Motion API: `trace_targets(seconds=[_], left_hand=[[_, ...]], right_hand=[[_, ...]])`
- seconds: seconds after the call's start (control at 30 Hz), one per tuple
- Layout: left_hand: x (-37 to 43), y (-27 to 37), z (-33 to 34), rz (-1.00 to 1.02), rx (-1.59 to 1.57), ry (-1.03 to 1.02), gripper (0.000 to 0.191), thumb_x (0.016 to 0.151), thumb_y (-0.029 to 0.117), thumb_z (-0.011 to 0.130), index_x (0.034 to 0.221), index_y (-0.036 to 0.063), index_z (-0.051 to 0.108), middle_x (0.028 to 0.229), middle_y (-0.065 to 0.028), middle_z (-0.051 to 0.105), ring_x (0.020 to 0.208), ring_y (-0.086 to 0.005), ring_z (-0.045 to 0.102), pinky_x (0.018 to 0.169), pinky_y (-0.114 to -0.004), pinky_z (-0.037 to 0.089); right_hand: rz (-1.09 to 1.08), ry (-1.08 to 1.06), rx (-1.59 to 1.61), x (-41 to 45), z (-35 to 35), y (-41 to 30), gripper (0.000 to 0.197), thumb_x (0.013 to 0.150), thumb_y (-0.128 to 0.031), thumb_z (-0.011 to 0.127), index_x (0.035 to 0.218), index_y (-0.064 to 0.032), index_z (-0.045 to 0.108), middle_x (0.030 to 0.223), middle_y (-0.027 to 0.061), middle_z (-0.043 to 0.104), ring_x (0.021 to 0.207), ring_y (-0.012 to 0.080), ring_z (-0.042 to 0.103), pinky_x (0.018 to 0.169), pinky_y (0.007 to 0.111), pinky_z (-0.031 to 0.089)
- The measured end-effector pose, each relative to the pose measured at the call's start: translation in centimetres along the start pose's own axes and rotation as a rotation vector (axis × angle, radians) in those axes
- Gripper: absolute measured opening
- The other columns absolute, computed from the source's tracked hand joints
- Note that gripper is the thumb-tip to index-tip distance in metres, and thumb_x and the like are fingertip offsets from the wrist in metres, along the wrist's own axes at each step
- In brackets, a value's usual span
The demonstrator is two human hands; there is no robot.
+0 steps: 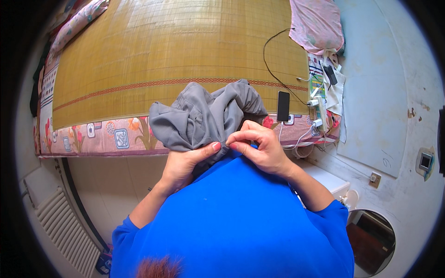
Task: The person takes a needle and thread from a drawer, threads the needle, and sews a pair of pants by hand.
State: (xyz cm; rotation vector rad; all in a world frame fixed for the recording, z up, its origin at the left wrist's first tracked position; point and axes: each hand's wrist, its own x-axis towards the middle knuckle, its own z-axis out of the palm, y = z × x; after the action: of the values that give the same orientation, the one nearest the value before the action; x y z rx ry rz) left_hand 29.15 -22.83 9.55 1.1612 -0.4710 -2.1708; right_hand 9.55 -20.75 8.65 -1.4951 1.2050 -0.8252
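A bunched grey cloth garment [205, 114] rests at the near edge of the bed, its lower part gathered in front of my blue top [243, 215]. My left hand [184, 161] grips the garment from the left, the thumb pressed on top of a fold and the other fingers hidden beneath. On the right, my right hand [262, 146] pinches at the cloth's edge with thumb and forefinger, close to the left thumb. Whether something small, such as a needle, sits in that pinch is too fine to tell.
A woven mat [194, 55] covers the bed above a flowered sheet [100, 139]. Right of the garment lies a smartphone [283, 106] on a white cable, near a power strip [320, 114] with plugs. A pink cloth [318, 26] lies farther back. A white radiator [67, 229] stands at left.
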Motion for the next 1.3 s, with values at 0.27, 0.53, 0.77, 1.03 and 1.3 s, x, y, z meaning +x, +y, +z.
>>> trace_targets(seconds=[0.27, 0.53, 0.77, 1.03, 1.3], left_hand=[[0.2, -0.4, -0.5, -0.128, -0.079, 0.02, 0.057, 0.074, 0.01, 0.076, 0.122, -0.0021, 0.047, 0.11, -0.0101, 0.06, 0.097, -0.0184, 0.059, 0.085, -0.032, 0.048], [0.6, -1.0, -0.7, -0.044, -0.007, -0.025, 0.054, 0.075, 0.008, 0.075, 0.121, -0.0015, 0.049, 0.109, -0.0095, 0.06, 0.097, -0.0174, 0.058, 0.086, -0.03, 0.048], [0.5, -1.0, -0.3, -0.022, -0.045, -0.004, 0.047, 0.076, 0.008, 0.074, 0.117, -0.0015, 0.053, 0.108, -0.0079, 0.061, 0.097, -0.0158, 0.058, 0.085, -0.028, 0.048], [0.5, -1.4, -0.8, 0.033, 0.04, -0.032, 0.042, 0.077, 0.008, 0.072, 0.115, -0.0019, 0.055, 0.109, -0.0078, 0.06, 0.096, -0.0152, 0.058, 0.086, -0.028, 0.047], [0.6, -1.4, -0.8, 0.056, 0.056, -0.023, 0.04, 0.078, 0.008, 0.071, 0.114, -0.0014, 0.055, 0.106, -0.007, 0.061, 0.095, -0.0144, 0.058, 0.086, -0.027, 0.046]], right_hand=[[-0.004, 0.111, -0.065, -0.6, 0.5, -0.2, 0.006, 0.079, -0.004, 0.065, 0.084, -0.0013, 0.064, 0.076, 0.0089, 0.061, 0.068, 0.0187, 0.059, 0.06, 0.031, 0.046], [-0.097, 0.124, -0.176, 0.0, 0.9, -0.6, 0.008, 0.076, -0.003, 0.067, 0.083, -0.0023, 0.063, 0.075, 0.0097, 0.06, 0.069, 0.0231, 0.059, 0.061, 0.031, 0.046], [-0.321, 0.202, -0.455, 0.6, 0.4, -2.3, 0.018, 0.073, -0.003, 0.068, 0.09, -0.0041, 0.063, 0.085, 0.0087, 0.061, 0.077, 0.0246, 0.059, 0.067, 0.033, 0.049], [-0.547, 0.115, -0.64, 0.8, 1.0, -2.2, 0.013, 0.074, 0.0, 0.064, 0.086, 0.0019, 0.059, 0.084, 0.0101, 0.06, 0.072, 0.0252, 0.061, 0.062, 0.031, 0.051], [-0.52, 0.162, -0.498, 0.6, 1.4, -0.6, 0.018, 0.072, 0.0, 0.066, 0.087, -0.0027, 0.057, 0.079, 0.0082, 0.059, 0.07, 0.0237, 0.062, 0.06, 0.032, 0.051]])
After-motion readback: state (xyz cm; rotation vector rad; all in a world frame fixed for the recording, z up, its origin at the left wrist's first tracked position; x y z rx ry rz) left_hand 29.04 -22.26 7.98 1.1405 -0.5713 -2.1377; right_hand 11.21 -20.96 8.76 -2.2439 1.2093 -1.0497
